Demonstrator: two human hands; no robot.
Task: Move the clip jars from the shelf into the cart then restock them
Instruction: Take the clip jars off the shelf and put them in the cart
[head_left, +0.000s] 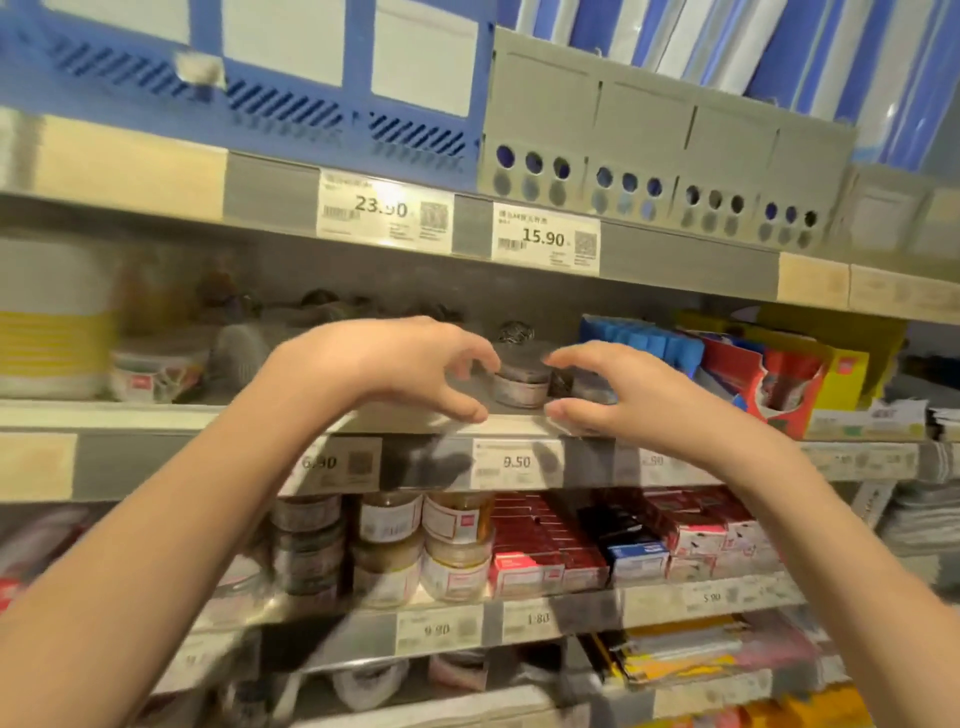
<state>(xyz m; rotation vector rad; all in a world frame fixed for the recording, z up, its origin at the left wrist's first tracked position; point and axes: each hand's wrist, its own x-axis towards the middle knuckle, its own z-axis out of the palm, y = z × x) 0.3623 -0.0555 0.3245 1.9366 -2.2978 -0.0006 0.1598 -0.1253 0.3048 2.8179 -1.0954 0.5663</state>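
Both hands reach, fingers curved and spread, holding nothing: the left hand (415, 364) and right hand (618, 387) flank a clip jar (521, 382) on the middle shelf (156, 415). No cart shows, so progress is unclear.

We are seeing a low slot between the upper shelf lip (519, 244) and the shelf board (363, 418). A clip jar (521, 382) is standing at the front edge, bare board lying just left of it. Blue packs (644, 340) and red cartons (763, 379) are crowding the right; a labelled tub (158, 371) is closing the left.
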